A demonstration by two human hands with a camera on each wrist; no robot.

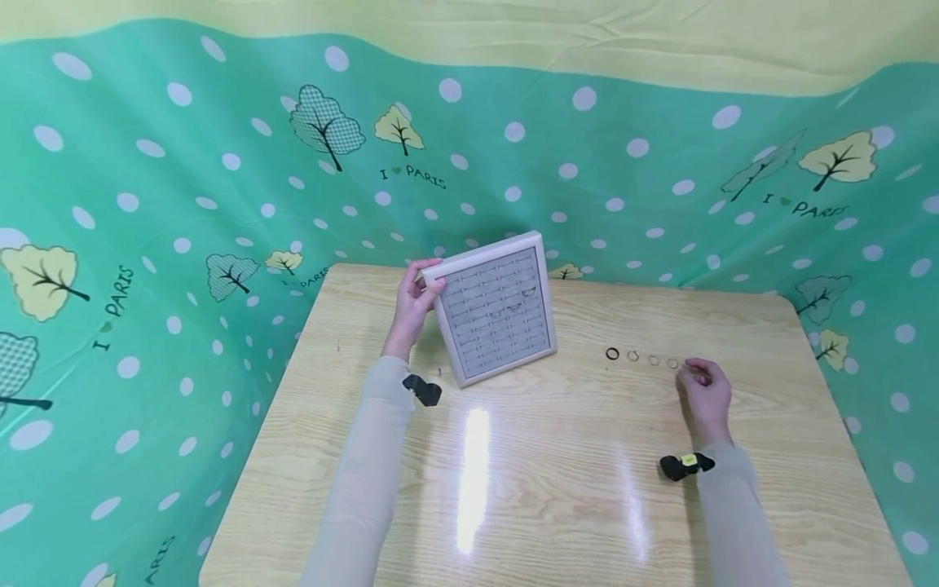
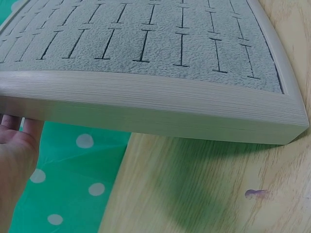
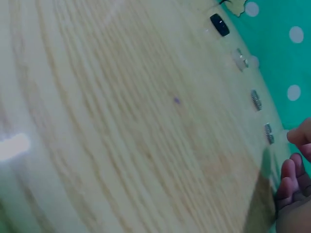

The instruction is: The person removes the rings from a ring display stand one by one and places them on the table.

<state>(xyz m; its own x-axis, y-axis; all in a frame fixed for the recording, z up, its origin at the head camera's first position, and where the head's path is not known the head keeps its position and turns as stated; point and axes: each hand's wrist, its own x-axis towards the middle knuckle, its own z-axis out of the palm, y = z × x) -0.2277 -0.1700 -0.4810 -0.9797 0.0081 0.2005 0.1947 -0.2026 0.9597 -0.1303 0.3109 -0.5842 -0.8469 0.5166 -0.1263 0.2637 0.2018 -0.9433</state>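
A ring display tray (image 1: pixel 491 310) with a pale frame and grey slotted padding stands tilted up on the table. My left hand (image 1: pixel 416 303) grips its upper left corner, thumb on the front face and fingers behind. A few rings (image 1: pixel 529 292) sit in its slots. To the right lies a row of loose rings, from a black ring (image 3: pixel 219 24) through a silver ring (image 3: pixel 240 59) to more silver rings (image 3: pixel 269 133). At the row's right end is my right hand (image 1: pixel 707 395), fingers bent and fingertips close to the tabletop. Whether a ring is between those fingertips is hidden.
The light wooden table (image 1: pixel 557 473) has glare streaks near its middle. Behind it and at its sides hangs a green dotted cloth (image 1: pixel 469 163). A small dark mark (image 2: pixel 256 193) shows on the wood beside the tray.
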